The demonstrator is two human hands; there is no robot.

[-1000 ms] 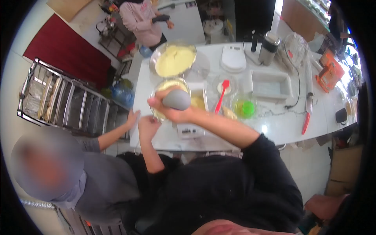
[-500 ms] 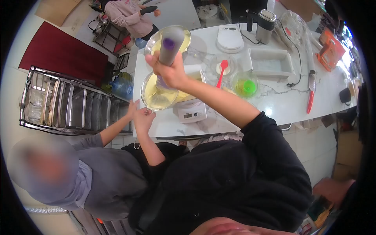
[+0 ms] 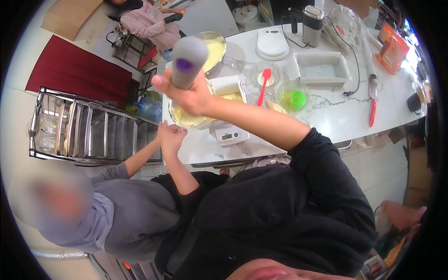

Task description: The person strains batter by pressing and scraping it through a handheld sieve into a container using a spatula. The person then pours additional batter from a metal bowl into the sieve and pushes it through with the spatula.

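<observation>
My right hand (image 3: 193, 99) is wrapped round the thick pale-grey handle of a spatula (image 3: 190, 56) with a purple mark. It is above a metal mixing bowl (image 3: 172, 109) of pale yellow batter; my hand hides the blade and part of the bowl. My left hand (image 3: 171, 141) pinches the bowl's near edge, at a small metal loop. A co-worker's hand (image 3: 160, 132) is close beside it. Right of the bowl, a paper-lined loaf pan (image 3: 228, 84) with yellow batter stands on a white digital scale (image 3: 240, 135).
Behind is another batter bowl (image 3: 223, 52). Further right are a red spatula (image 3: 265, 84) in a glass bowl, a bowl with a green cup (image 3: 297, 99), a lined pan (image 3: 322, 70), a second scale (image 3: 272, 46), a corded mixer (image 3: 312, 25) and a red-handled knife (image 3: 373, 102). A tray rack (image 3: 93, 128) stands left.
The spatula and my right hand have moved a little left, its handle tilting towards me. My left hand stays at the bowl's edge. The view has shifted slightly.
</observation>
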